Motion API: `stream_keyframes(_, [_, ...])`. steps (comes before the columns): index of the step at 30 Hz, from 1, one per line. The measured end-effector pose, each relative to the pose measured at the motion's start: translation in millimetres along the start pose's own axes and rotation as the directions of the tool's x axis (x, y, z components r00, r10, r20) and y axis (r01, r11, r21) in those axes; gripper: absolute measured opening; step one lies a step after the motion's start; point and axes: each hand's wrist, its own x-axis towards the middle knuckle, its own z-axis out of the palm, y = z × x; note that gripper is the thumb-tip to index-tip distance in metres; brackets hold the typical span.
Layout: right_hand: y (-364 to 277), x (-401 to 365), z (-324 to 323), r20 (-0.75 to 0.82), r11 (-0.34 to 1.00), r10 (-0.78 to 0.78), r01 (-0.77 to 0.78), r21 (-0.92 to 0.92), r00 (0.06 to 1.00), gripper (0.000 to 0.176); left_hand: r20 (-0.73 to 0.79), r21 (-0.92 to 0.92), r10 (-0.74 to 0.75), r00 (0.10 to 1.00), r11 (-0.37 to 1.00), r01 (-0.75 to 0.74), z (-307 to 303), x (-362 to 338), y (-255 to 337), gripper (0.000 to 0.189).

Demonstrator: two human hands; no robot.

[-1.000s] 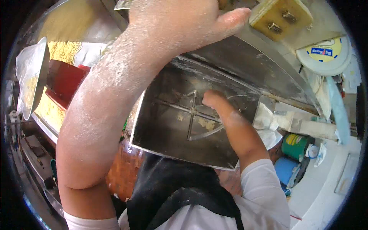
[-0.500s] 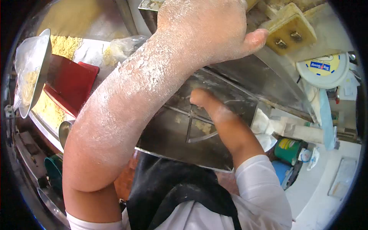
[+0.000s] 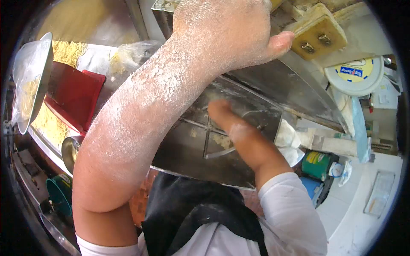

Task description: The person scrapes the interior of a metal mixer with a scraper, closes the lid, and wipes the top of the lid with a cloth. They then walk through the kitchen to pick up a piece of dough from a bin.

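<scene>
My left arm crosses the view, caked in white flour. My left hand (image 3: 222, 36), its back towards me, is at the top with the thumb stuck out to the right; its fingers are hidden past the frame edge. Lower down, my right hand (image 3: 219, 110) reaches into a metal tub (image 3: 179, 147), curled around the upper part of a metal bar frame (image 3: 206, 143). The hand is slightly blurred. Pale crumbs of dough (image 3: 223, 140) lie on the tub's floor by the frame.
At the left are a scale pan (image 3: 40, 81) with a plastic bag, a red scale body (image 3: 79, 96) and yellow noodles (image 3: 51, 121). A tilted metal lid (image 3: 286, 81) stands behind the tub. A white-lidded container (image 3: 354, 74) and a green canister (image 3: 316, 165) are on the right.
My right hand has shifted slightly left and is more blurred. The surroundings shift a little to the left in view. My left hand keeps almost the same pose.
</scene>
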Motion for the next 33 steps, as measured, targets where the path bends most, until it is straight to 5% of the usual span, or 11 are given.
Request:
stream_keyframes(5, [-6, -16, -37, 0.06, 0.983, -0.169, 0.173, -0.063, 0.984, 0.025, 0.0, 0.108, -0.058, 0.998, 0.992, 0.057, -14, -3, 15, 0.049])
stream_keyframes(8, [-6, 5, -24, -0.063, 0.992, -0.123, 0.123, -0.004, 0.99, 0.024, 0.022, 0.065, -0.053, 0.998, 0.997, 0.052, -11, -4, 9, 0.049])
stream_keyframes(11, [10, 19, -27, -0.062, 0.952, -0.298, 0.292, -0.089, 0.953, 0.023, -0.034, 0.043, 0.009, 0.999, 0.999, -0.008, -6, -4, 0, 0.05])
stream_keyframes(14, [21, 27, -27, -0.085, 0.943, -0.324, 0.315, -0.107, 0.942, 0.02, 0.057, 0.064, 0.041, 0.998, 0.997, -0.045, -9, -3, 1, 0.05])
stream_keyframes(15, [22, 28, -32, -0.091, 0.941, -0.331, 0.322, -0.103, 0.939, 0.02, -0.02, 0.026, 0.042, 0.999, 0.999, -0.041, 1, -1, -2, 0.05])
stream_keyframes(17, [26, 30, -39, 0.153, 0.946, -0.301, 0.315, -0.077, 0.941, 0.034, -0.092, -0.007, 0.048, 0.995, 0.999, -0.049, 9, 1, -5, 0.049])
stream_keyframes(20, [32, 40, -33, 0.29, 0.922, -0.362, 0.386, -0.028, 0.886, 0.025, -0.081, -0.012, 0.024, 0.996, 1.0, -0.025, 7, 1, -2, 0.048])
stream_keyframes(26, [40, 45, -30, 0.35, 0.894, -0.428, 0.448, 0.027, 0.833, 0.027, -0.13, 0.051, 0.031, 0.991, 0.998, -0.025, 2, 0, 6, 0.046])
stream_keyframes(29, [46, 88, 32, 0.349, 0.896, -0.418, 0.444, 0.006, 0.839, 0.025, -0.141, 0.086, 0.09, 0.986, 0.993, -0.078, -3, 1, 9, 0.046])
stream_keyframes(31, [42, 21, 33, 0.195, 0.916, -0.4, 0.396, 0.065, 0.895, 0.024, -0.028, 0.069, 0.004, 1.0, 0.998, -0.002, -9, 3, 12, 0.047])
stream_keyframes(33, [38, -11, 59, -0.003, 0.976, -0.17, 0.169, 0.134, 0.985, 0.02, -0.041, 0.055, 0.011, 0.999, 0.998, -0.009, -1, 4, 2, 0.047])
